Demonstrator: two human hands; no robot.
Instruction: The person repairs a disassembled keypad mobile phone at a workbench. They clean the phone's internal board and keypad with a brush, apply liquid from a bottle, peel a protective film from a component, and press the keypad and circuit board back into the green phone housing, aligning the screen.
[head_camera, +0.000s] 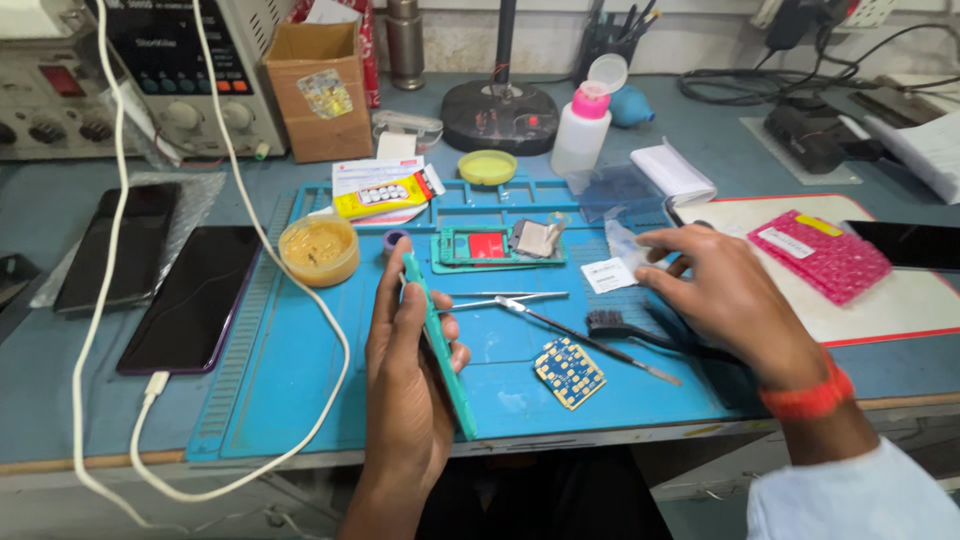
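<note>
Both hands are seen over a blue work mat (300, 400) laid on a grey-blue bench. A teal-edged phone (437, 340) is gripped on edge by the left hand (405, 370), with the fingers curled around its back and the thumb laid along its near side; the phone is held upright and tilted, its upper end near a small purple ring (396, 240) on the mat. The right hand (725, 295) is held loosely curled, palm down, and a small clear plastic packet (625, 245) is pinched between its fingertips, just above a small white label (608, 274).

Between the two hands, metal tweezers (505, 297), a thin metal pry tool (590, 345) and a black brush (640, 330) are laid on the mat, with a blue-and-gold patterned square (568, 372) just below them. A teal phone frame (490, 248) with a red part inside is placed further back on the mat, beside an open tub of tan paste (318, 250). Two dark phones (195, 295) are laid flat to the left of the mat, crossed by a white cable (250, 200). A pink textured case (825, 255) is rested on a white board to the right.
</note>
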